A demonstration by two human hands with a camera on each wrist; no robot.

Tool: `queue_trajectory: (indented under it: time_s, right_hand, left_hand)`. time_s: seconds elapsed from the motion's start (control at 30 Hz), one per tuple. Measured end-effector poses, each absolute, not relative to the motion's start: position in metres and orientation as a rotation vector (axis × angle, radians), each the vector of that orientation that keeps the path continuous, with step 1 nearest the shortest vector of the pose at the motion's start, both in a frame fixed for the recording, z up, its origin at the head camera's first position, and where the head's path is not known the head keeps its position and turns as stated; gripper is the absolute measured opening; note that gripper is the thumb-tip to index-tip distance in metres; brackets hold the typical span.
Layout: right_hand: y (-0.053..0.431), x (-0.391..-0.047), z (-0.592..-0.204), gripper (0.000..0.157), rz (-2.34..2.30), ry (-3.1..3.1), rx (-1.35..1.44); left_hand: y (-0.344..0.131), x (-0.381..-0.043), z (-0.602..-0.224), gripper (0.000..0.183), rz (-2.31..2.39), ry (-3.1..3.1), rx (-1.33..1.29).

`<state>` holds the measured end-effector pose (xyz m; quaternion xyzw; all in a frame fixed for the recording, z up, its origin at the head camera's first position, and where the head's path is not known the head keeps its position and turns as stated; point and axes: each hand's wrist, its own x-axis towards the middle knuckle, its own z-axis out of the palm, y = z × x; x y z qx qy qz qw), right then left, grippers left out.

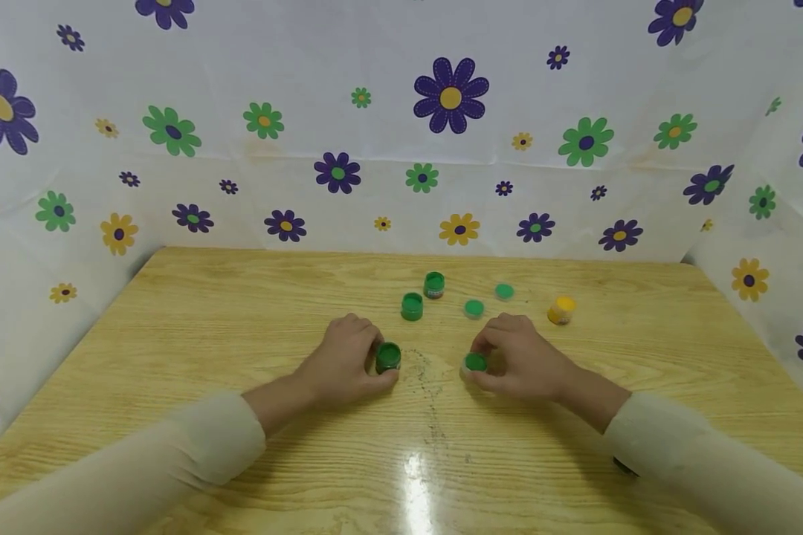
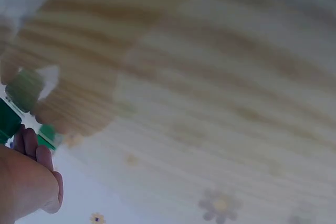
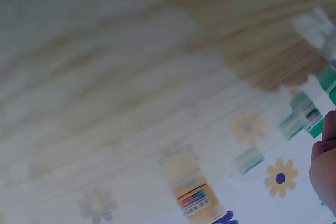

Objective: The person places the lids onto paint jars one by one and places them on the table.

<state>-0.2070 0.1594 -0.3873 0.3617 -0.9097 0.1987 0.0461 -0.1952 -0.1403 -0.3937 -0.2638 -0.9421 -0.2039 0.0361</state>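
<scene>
A: Where's the green jar (image 1: 388, 357)?
B: In the left hand (image 1: 348, 360), pinched between thumb and fingers, mouth up and uncovered. I can't tell whether its base touches the table (image 1: 241, 297).
A: And the right hand (image 1: 525, 360)?
B: Pinching what looks like a lid (image 1: 475, 362), well apart from the jar.
A: What worries you?
B: A spill, if the contents are runny: an uneven squeeze could tip that uncovered jar. The lid is small, so a loose pinch might drop it.
A: Anything nearby at risk?
B: The nearer open jar (image 1: 412, 307) and the farther open jar (image 1: 434, 285), just beyond the left hand; a forward swing of its knuckles could topple one. Two loose lids (image 1: 473, 308) lie beyond the right hand and look alike, so a mix-up is possible. The yellow jar (image 1: 562, 310), farther right, seems safer.
</scene>
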Motion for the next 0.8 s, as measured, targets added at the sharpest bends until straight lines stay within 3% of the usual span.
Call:
queue_trajectory:
  time_s: [0.3,0.8]
  right_hand:
    - [0.139,-0.203,-0.387,0.022,0.552,-2.69,1.21]
    - [0.116,-0.2,-0.379,0.024,0.468,-2.449,1.129]
  left_hand:
    - [-0.11,-0.185,-0.391,0.03,-0.629,-2.906,-0.872]
    - [-0.072,-0.171,-0.382,0.024,-0.621,-2.95,-0.842]
